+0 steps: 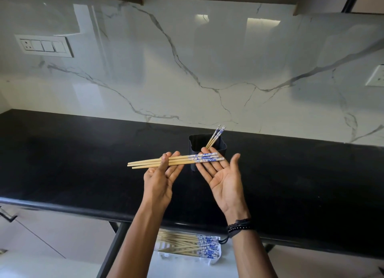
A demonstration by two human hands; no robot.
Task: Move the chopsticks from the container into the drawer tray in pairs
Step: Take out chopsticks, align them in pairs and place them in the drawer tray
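Chopsticks [180, 160] across two hands
Left hand [160, 178] pinches them under its thumb; right hand [225, 178] lies spread beneath.

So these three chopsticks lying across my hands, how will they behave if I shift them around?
The held chopsticks are probably stiff: they span the gap between both hands without sagging. They look thin and wooden, so likely light. Only the left hand pins them with its thumb; on the flat right hand their ends just rest, so they may roll or slide.
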